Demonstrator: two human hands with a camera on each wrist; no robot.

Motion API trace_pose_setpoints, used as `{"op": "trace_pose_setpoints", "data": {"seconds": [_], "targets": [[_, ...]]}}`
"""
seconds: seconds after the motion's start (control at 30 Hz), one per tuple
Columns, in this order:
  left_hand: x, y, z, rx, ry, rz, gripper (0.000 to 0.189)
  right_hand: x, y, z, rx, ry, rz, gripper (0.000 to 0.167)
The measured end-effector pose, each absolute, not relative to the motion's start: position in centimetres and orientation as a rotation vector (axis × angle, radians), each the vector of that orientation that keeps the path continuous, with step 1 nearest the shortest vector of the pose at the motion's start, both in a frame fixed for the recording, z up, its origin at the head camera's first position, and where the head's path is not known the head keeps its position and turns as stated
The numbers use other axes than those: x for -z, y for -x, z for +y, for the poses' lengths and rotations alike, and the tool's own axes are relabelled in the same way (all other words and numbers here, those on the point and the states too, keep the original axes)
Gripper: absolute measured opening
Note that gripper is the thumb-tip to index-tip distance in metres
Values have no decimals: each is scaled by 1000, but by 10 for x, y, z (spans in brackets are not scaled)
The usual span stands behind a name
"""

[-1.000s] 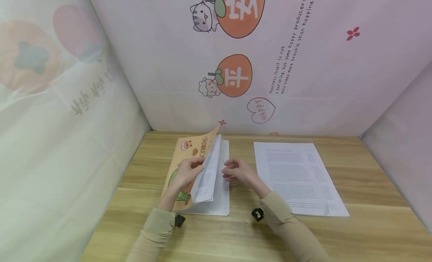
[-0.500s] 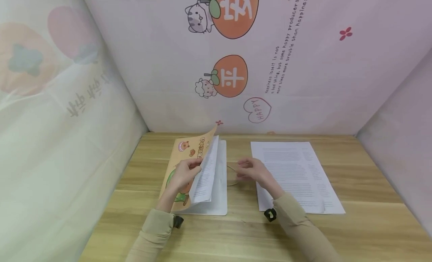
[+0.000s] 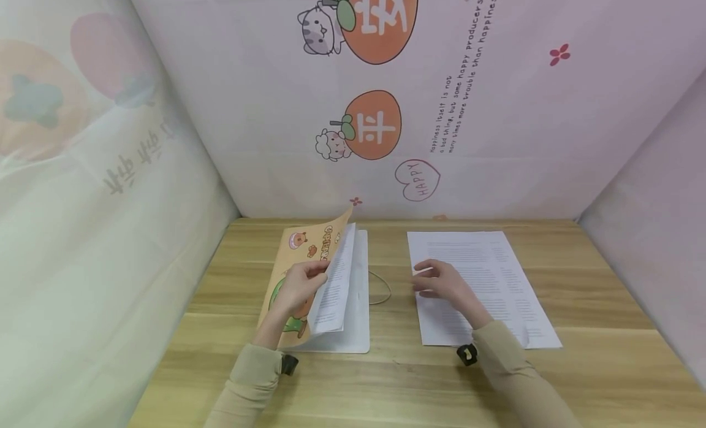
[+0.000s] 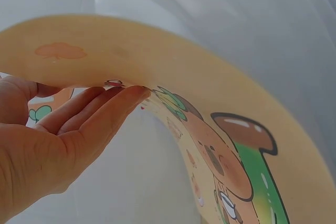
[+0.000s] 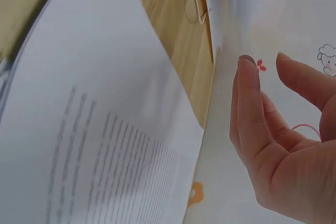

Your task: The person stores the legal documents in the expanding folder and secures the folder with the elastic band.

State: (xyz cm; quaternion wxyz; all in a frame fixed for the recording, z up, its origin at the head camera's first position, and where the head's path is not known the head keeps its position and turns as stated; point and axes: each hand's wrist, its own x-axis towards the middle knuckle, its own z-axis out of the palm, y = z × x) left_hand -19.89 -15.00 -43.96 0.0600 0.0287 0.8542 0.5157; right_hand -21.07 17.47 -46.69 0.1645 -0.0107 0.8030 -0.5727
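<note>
On the left of the table lies a file folder with an orange cartoon cover (image 3: 298, 247) and a white back (image 3: 360, 324). Printed sheets (image 3: 336, 293) lie inside, under the half-raised cover. My left hand (image 3: 300, 287) pinches the cover's free edge and holds it up; in the left wrist view the cover (image 4: 220, 77) curves over the fingers. My right hand (image 3: 444, 284) hovers at the left edge of a stack of printed paper (image 3: 485, 293), its fingers loosely bent with a gap to the thumb. It holds nothing in the right wrist view.
A thin elastic loop (image 3: 388, 289) sticks out from the folder's right edge onto the wooden table (image 3: 380, 385). White printed cloth (image 3: 265, 140) stands behind the table and along both sides.
My right hand has moved right, from beside the folder to the left edge of the paper stack, leaving the elastic loop visible. My left hand still holds the cover raised.
</note>
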Motion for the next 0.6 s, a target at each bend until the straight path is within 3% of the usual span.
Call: {"op": "trace_pose_setpoints", "data": {"seconds": [0.6], "targets": [[441,199,-150,-1580,-92,2575,43,471,209,226,1419,-65,2450,57]]}}
